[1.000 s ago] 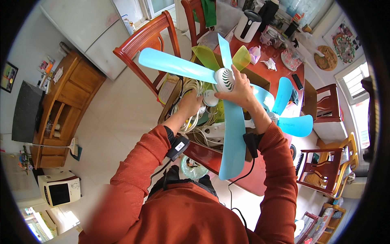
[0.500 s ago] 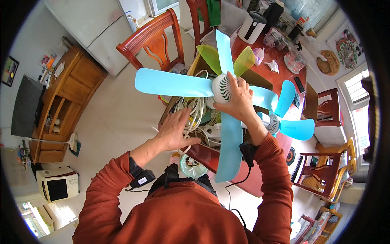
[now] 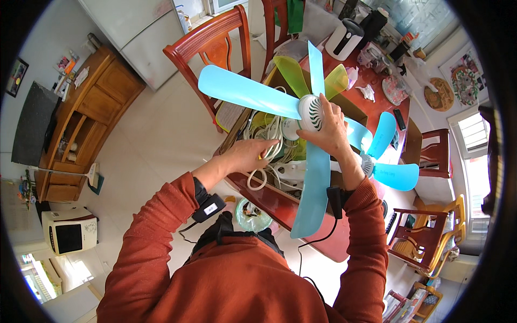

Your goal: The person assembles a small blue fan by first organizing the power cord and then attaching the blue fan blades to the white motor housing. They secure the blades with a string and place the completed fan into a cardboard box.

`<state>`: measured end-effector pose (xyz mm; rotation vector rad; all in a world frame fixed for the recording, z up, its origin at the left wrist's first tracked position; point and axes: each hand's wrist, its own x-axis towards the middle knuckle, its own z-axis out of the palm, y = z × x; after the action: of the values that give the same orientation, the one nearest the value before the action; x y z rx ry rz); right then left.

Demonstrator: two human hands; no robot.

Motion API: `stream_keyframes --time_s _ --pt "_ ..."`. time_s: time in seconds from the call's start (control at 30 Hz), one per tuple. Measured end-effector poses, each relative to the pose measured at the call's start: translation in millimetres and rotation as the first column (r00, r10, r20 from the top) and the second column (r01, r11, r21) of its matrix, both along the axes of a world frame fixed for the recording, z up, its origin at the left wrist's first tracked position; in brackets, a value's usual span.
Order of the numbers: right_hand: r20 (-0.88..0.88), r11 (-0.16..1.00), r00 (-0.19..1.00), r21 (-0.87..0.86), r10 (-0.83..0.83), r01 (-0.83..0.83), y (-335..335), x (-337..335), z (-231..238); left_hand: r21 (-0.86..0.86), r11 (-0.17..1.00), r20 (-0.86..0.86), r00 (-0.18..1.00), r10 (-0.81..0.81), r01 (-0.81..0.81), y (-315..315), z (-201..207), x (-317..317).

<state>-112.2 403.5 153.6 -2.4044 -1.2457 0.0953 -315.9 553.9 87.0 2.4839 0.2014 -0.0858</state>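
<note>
My right hand [image 3: 331, 132] grips the white hub of a small ceiling fan with long light-blue blades [image 3: 247, 92], its fingers over the slotted housing. The fan is held over an open cardboard box [image 3: 353, 105] on the table. My left hand [image 3: 246, 156] has its fingers closed round a looped white cable [image 3: 273, 132] at the box's near left side. A second blue-bladed fan [image 3: 397, 175] lies just right of my right wrist. Translucent yellow-green blades [image 3: 291, 76] stick up behind the held fan. More tangled cords fill the box, partly hidden by my hands and the blades.
The red-brown table [image 3: 336, 245] carries a white kettle-like appliance [image 3: 344, 39], jars and a crumpled tissue [image 3: 366, 92] at its far end. A wooden chair [image 3: 212, 46] stands at the far left of the table. On the floor by my feet is a bin with a pale green bag [image 3: 253, 216].
My left hand has moved right and closed on the white cable. The held fan stays in my right hand and has tilted slightly. The whole view has shifted a little.
</note>
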Motion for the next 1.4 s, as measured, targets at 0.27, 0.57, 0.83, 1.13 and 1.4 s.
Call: stream_keyframes --time_s 0.27,0.57,0.83,1.13,1.4 --pt "-0.024 1.000 1.000 0.007 -0.003 0.003 1.5 2.0 -0.7 0.139 0.990 -0.206 0.978 0.030 -0.001 -30.7 -21.1 33.6" --pt "0.015 1.000 1.000 0.026 -0.001 0.001 0.2 -4.9 1.0 0.128 0.926 0.197 0.924 0.328 -0.356 -4.6 11.1 58.1" --pt "0.037 0.998 0.999 0.066 0.009 -0.011 -0.7 -6.9 -0.3 -0.424 0.783 0.272 0.761 0.590 -0.456 -2.2 -32.2 93.1" --pt "-0.032 0.996 0.999 0.081 -0.024 0.027 0.9 -1.6 7.9 -0.698 0.579 0.161 0.696 0.700 -0.420 11.7 -9.6 33.3" --pt "-0.080 0.994 0.996 0.100 -0.045 0.053 7.3 -0.3 16.7 -0.449 0.758 0.115 0.811 0.574 -0.473 7.6 -14.9 16.2"
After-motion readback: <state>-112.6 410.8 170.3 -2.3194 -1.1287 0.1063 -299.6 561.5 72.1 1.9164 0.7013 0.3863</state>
